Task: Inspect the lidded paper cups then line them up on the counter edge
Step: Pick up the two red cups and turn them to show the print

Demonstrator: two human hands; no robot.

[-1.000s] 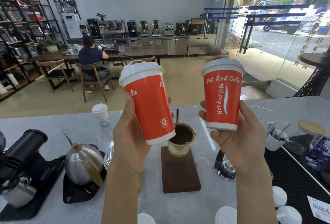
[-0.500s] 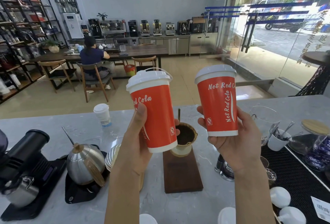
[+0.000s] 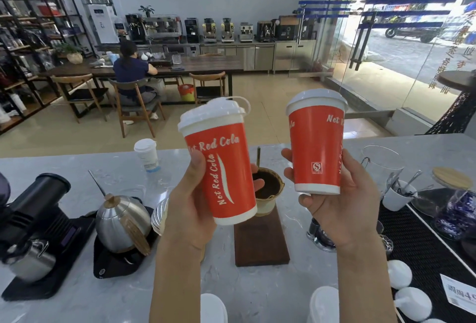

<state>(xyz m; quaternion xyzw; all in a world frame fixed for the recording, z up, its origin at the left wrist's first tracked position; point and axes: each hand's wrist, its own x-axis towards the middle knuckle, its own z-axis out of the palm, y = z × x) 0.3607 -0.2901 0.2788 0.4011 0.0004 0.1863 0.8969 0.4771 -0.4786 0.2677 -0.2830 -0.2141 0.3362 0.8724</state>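
I hold two red paper cups with white lids, printed "Net Red Cola", up above the grey marble counter [image 3: 257, 286]. My left hand [image 3: 189, 206] grips the left cup [image 3: 221, 168], which tilts slightly left and shows its full logo. My right hand [image 3: 342, 201] grips the right cup [image 3: 316, 147] from below and behind; it stands nearly upright with a small square mark facing me. A third lidded cup [image 3: 146, 153], white, stands on the counter near its far edge. Two white lids [image 3: 213, 307] [image 3: 323, 304] show at the bottom edge.
On the counter sit a pour-over dripper [image 3: 268, 191] on a wooden block [image 3: 260, 242], a steel kettle [image 3: 121, 222] on a black scale, a black grinder [image 3: 31, 209], a clear glass [image 3: 381, 165], a lidded jar [image 3: 456, 206] and a black mat [image 3: 422, 245]. A person [image 3: 131, 72] sits at a far table.
Both cups have been turned in my hands: the left one now shows its logo, the right one its square mark. Both sit lower in view.
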